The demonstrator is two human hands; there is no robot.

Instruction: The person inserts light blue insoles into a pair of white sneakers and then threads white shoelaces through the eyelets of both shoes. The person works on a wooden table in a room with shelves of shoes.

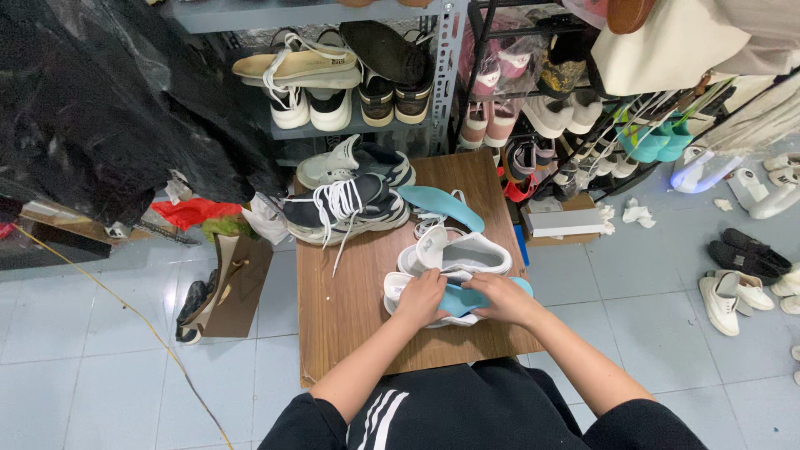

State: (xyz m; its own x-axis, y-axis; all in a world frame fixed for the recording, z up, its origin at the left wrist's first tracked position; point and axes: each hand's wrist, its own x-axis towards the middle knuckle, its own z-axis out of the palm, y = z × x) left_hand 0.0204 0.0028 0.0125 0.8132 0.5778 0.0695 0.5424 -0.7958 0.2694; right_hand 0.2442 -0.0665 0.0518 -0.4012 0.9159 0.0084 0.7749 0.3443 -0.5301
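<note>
Light-blue insole (463,298) in both hands, a person works it into a white sneaker (433,302) on the wooden bench (350,292): the left hand (421,297) steadies the shoe, the right hand (502,298) closes on the insole. Seating it flat likely comes next. The shoe's interior is hidden.

Small wooden bench (350,292) on pale tiled floor (75,350); carrying two dark sneakers (346,208), two white sneakers (454,258), and one light-blue insole (440,204).
</note>
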